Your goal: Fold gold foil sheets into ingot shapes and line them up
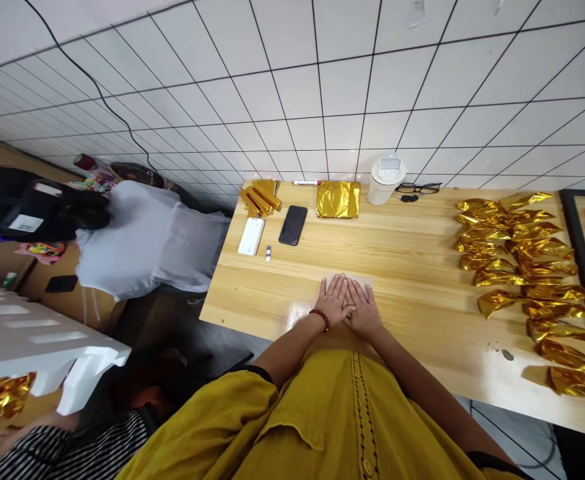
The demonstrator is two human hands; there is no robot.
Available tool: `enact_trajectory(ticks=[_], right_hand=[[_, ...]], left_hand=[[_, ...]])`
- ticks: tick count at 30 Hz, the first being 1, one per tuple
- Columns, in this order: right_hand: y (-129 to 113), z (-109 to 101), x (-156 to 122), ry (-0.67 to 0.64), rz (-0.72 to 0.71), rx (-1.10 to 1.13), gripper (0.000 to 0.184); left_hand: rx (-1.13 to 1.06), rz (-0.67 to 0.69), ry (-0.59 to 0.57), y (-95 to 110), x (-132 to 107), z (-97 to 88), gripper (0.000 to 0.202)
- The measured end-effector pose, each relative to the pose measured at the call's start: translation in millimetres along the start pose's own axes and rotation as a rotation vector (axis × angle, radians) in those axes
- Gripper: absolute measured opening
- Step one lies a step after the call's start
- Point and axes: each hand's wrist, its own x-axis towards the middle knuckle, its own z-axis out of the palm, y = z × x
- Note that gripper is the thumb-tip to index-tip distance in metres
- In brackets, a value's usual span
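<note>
Head view: pale sheet [363, 280] was placed near the front edge of the table [412, 247], well left of gold foil pieces [557, 291]; left hand [333, 301] and right hand [365, 311] were laid together, flat upon it, fingers extended.

A single head-worn view is taken from above the desk [397, 260], directed forward and down, with the tiled wall [292, 93] faced beyond it. The mustard shirt [317, 413] is caught close at the lower edge; the left hand [333, 303] and the right hand [363, 312] are framed farther off, below centre. A wide field is covered.
</note>
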Motion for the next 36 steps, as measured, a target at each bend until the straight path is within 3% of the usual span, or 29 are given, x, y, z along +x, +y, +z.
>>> enact_trajectory(ticks=[7,12,17,23,32,36], right_hand=[[11,-4,-19,0.009,0.088,-0.06,0.071],[24,-16,-39,0.026,0.153,-0.091,0.075],[14,-19,-21,0.002,0.094,-0.081,0.076],[15,-8,-10,-0.05,0.009,-0.053,0.072],[42,-15,16,-0.069,0.05,-0.054,0.073],[57,-17,9,-0.05,0.1,-0.088,0.078]], left_hand=[[0.074,0.023,0.032,-17,-3,8.0,0.088],[0.105,-0.094,0.099,-18,-14,6.2,0.094],[0.098,-0.049,0.179,-5,-19,7.9,0.08],[0.11,0.03,0.091,-16,-20,13.4,0.079],[0.118,0.005,-0.005,-25,23,-7.2,0.08],[0.102,-0.013,0.017,-30,26,-8.8,0.082]])
